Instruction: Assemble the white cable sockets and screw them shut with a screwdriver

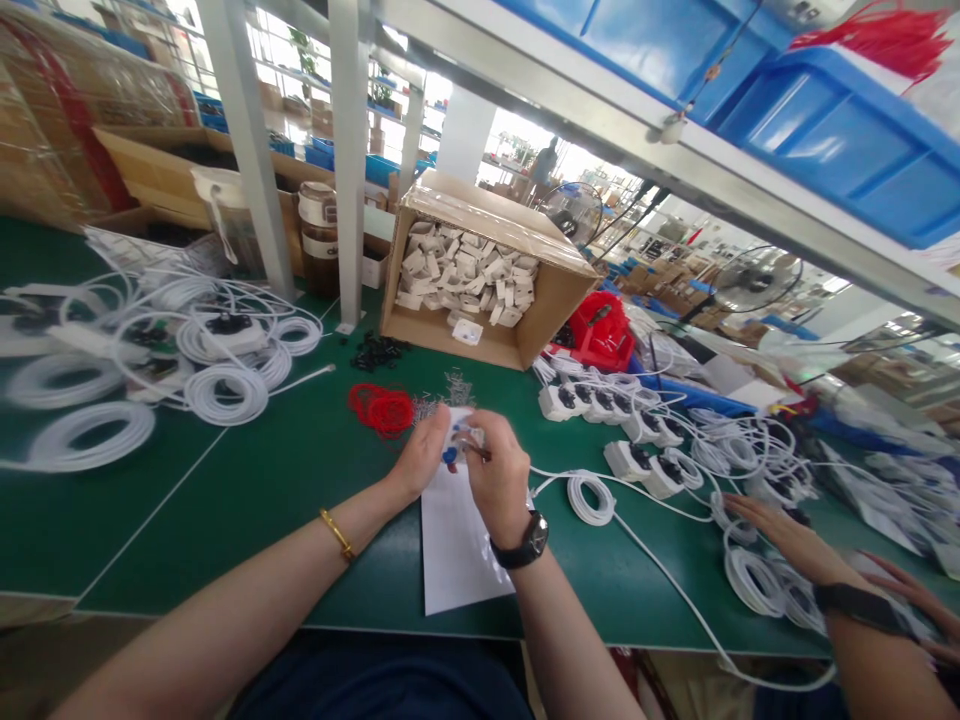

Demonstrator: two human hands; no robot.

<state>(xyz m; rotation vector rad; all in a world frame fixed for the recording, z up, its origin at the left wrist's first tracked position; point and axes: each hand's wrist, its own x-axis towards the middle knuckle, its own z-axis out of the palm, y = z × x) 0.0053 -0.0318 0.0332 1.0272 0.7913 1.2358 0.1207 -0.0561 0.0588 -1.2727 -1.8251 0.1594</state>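
My left hand (421, 452) and my right hand (496, 478) meet above a white sheet of paper (456, 550) on the green table (247, 490). Both are closed around a small white part (459, 436) with a blue bit on it, held between the fingertips. My right fingers also pinch a thin dark piece against it. A gold bracelet is on my left wrist and a black watch on my right. A pile of red rings (382, 408) and small metal bits (450, 392) lie just beyond my hands.
An open cardboard box (487, 275) of white parts stands behind. Coiled white cables (165, 350) lie at left, white plugs with cords (645, 450) at right. A co-worker's hands (795, 545) rest on cables at right. Small black parts (379, 350) sit near the box.
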